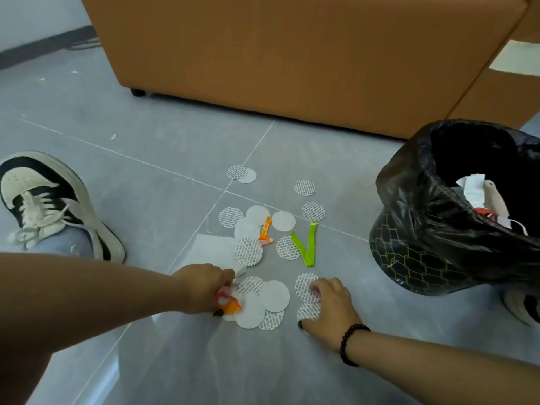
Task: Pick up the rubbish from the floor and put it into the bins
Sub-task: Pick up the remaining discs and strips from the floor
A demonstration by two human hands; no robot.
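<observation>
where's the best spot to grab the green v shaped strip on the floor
Probably the green strip at its folded point, nearest the person: both arms meet there, so one pinch from above lifts both. It lies flat, and that end sits clear of the round paper disc beside it.

Grey tiled floor [146,176], scattered discs [274,296], bin [415,258]

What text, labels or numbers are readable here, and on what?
None can be read.
Round white liner discs on the grey floor: rows of grey print, too small.
White paper slip in the black-bagged bin: faint print, blurred.
Orange wrapper and the one in the left hand: nothing legible.
Green strip: no print visible.
</observation>
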